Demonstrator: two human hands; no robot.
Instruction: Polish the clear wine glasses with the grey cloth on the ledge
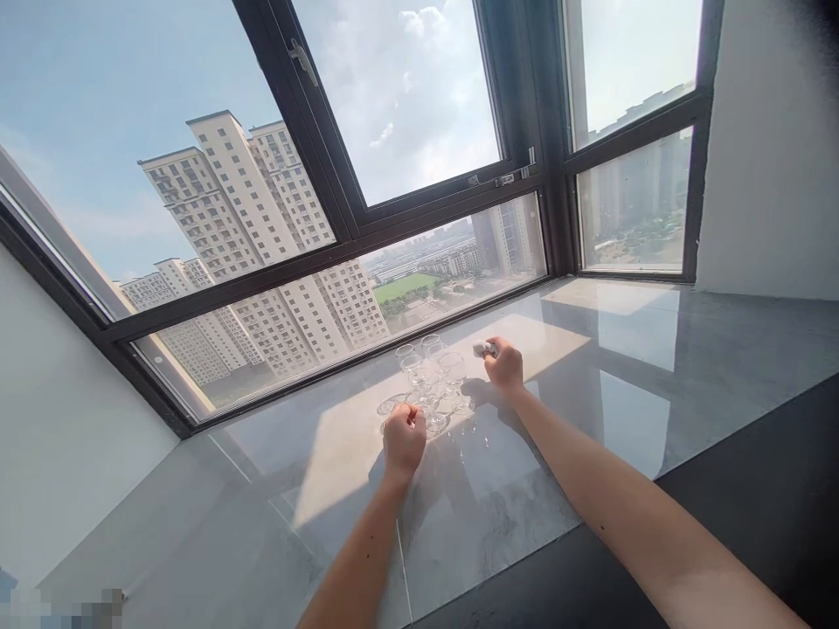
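Note:
Several clear wine glasses [429,371] stand close together on the grey tiled sill, in a patch of sunlight. At their near left side is my left hand [405,441], its fingers closed in a pinch. A clear round rim [393,404] shows just behind that hand, but I cannot tell whether the fingers grip it. To the right of the glasses, my right hand [504,365] is closed around a small white rounded object [483,349], whose kind I cannot make out. Small bright spots lie on the sill in front of the glasses.
The glossy tiled sill [524,476] runs below dark-framed windows [354,231] and ends at a dark front edge. White walls [773,157] close both sides. Tall buildings [246,192] stand outside. A blurred patch [98,607] covers the lower left corner.

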